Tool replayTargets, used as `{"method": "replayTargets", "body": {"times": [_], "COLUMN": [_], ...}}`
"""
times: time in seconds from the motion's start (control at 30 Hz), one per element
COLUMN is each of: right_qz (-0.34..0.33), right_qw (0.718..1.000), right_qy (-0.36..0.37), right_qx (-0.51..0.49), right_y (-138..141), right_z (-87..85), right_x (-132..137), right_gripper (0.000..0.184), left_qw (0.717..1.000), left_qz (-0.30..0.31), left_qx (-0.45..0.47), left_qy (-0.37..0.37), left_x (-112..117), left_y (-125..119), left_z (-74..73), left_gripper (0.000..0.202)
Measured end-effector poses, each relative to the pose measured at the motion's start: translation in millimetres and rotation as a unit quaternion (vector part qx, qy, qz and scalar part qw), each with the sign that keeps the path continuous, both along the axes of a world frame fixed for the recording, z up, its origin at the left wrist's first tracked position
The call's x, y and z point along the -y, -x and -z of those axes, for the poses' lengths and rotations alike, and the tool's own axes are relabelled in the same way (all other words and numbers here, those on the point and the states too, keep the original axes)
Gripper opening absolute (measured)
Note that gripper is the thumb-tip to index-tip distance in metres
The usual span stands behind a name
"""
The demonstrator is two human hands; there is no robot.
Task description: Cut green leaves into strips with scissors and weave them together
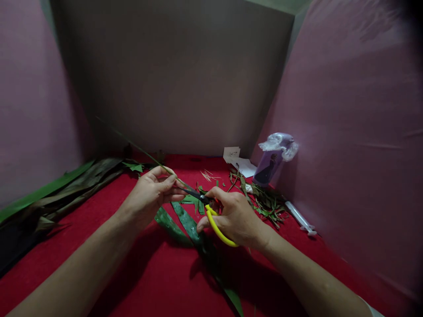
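Note:
My left hand (152, 190) pinches a long thin green leaf strip (145, 153) between thumb and fingers. The strip slants up to the far left, and its lower end meets the scissor blades. My right hand (236, 215) grips scissors (214, 222) with yellow handles and dark blades, which point left at the strip just past my left fingers. How far the blades are apart is hard to make out. Below the hands, broad dark-green leaves (187, 220) with a wet-looking shine lie on the red cloth (132, 273). Small cut green pieces (190, 199) lie behind the scissors.
Long green and dried leaves (79, 180) line the left side. At right are a heap of leaf scraps (267, 202), a syringe (300, 218) and a purple container (267, 165) topped with clear plastic. Thin sticks (208, 175) and white paper (243, 167) lie farther back. Walls enclose three sides.

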State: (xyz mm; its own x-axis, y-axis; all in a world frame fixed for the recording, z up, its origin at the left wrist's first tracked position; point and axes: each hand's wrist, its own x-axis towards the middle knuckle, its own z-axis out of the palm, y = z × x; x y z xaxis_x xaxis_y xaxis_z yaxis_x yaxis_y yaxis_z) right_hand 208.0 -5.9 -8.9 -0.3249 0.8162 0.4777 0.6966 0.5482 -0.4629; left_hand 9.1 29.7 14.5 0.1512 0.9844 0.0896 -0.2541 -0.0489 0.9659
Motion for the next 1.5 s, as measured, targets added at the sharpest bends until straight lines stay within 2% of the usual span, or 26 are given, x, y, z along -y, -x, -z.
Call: {"method": "replayTargets", "body": {"times": [0.73,1.5], "right_qz": [0.030,0.044], "right_qw": [0.996,0.995], "right_qy": [-0.070,-0.081], "right_qx": [0.046,0.044], "right_y": [-0.5,0.0], "right_z": [4.3,7.5], "right_x": [-1.7,-4.7], "right_gripper": [0.043,0.034], "left_qw": [1.000,1.000], "left_qz": [0.002,-0.010], "left_qx": [0.009,0.011], "left_qy": [0.002,0.014], "left_x": [-0.4,0.2], "left_y": [-0.4,-1.1], "left_z": [0.5,-0.5], "left_gripper": [0.011,0.007]}}
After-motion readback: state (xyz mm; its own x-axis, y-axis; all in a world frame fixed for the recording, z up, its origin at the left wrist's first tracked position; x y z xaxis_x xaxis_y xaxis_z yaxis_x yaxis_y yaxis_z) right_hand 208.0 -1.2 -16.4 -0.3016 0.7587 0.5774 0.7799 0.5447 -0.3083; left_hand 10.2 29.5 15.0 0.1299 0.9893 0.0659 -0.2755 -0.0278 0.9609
